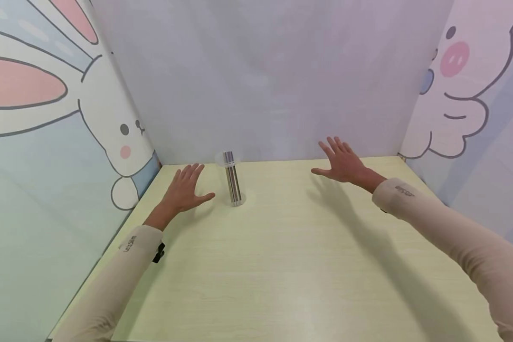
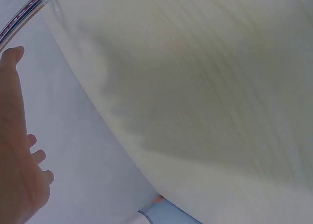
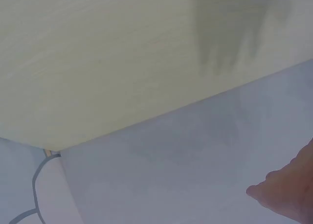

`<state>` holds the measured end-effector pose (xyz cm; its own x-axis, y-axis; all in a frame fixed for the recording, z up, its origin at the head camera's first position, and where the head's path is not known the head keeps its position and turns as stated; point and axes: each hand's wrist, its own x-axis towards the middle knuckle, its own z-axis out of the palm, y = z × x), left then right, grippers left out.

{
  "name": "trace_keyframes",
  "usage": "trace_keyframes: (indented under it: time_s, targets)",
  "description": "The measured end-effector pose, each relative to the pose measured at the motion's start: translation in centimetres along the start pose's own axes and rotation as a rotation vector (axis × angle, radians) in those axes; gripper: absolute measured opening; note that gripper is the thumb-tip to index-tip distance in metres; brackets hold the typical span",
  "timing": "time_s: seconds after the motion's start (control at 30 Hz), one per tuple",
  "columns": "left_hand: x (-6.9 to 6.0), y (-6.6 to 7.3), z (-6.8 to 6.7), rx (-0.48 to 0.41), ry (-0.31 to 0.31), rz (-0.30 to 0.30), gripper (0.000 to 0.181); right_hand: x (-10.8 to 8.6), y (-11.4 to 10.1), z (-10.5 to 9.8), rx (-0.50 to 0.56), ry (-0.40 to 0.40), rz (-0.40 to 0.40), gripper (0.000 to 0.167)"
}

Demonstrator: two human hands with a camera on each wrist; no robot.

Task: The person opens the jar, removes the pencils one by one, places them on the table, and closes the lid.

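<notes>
A shiny silver cylinder (image 1: 233, 183) stands upright toward the back of the table, with a clear round disc at its top and another at its foot. Just left of it, my left hand (image 1: 184, 192) hovers over the table, fingers straight and thumb spread toward the cylinder without touching it. The left wrist view catches part of that shiny cylinder (image 2: 23, 17) beyond the thumb of the left hand (image 2: 19, 141). Farther right, my right hand (image 1: 343, 164) is raised with fingers spread and holds nothing. Only part of the right hand (image 3: 288, 187) shows in the right wrist view.
The pale wood-grain table (image 1: 282, 266) reaches back to a plain grey wall (image 1: 273, 85). Side panels carry cartoon animals: a rabbit (image 1: 107, 123) at left and a pink-nosed figure (image 1: 466, 109) at right. Shadows of both arms fall on the table.
</notes>
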<state>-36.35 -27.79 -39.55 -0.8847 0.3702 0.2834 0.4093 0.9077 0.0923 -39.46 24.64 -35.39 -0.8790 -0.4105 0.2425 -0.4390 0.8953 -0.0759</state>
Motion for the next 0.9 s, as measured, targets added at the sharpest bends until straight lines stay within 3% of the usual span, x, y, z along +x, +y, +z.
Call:
trace_keyframes:
  time_s: [0.17,0.43,0.6,0.9]
  targets:
    - [0.4,0.5,-0.1,-0.052,-0.013,-0.018,0.109,0.6,-0.6,-0.4,0.016,0.011,-0.011,0.097]
    - [0.9,1.2,0.0,-0.221,-0.048,-0.074,0.119,1.3,-1.7,-0.7,0.051,0.013,-0.028,0.096]
    - [1.3,1.6,0.3,-0.332,-0.072,-0.07,0.121,1.9,-2.5,-0.8,0.055,0.004,-0.038,0.098]
    - [1.4,2.4,0.3,-0.435,-0.067,-0.065,0.117,3.7,-5.6,-1.4,0.055,-0.052,-0.061,0.099]
